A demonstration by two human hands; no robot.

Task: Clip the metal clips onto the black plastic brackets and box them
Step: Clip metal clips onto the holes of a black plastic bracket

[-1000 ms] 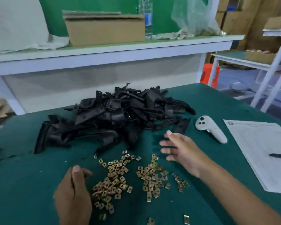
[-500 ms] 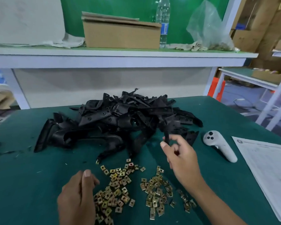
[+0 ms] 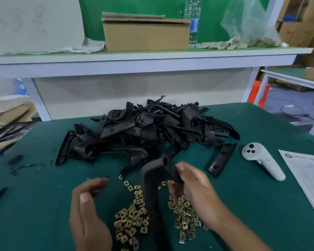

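Right hand (image 3: 198,185) gripped one black bracket (image 3: 152,182) at its upper end, over the metal clips (image 3: 132,220); left hand (image 3: 87,211) hovered open beside them. I judged the bracket light and stiff, best held near its holed end.

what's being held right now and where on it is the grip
The right hand grips a black plastic bracket near its upper, bent end. The left hand holds nothing.
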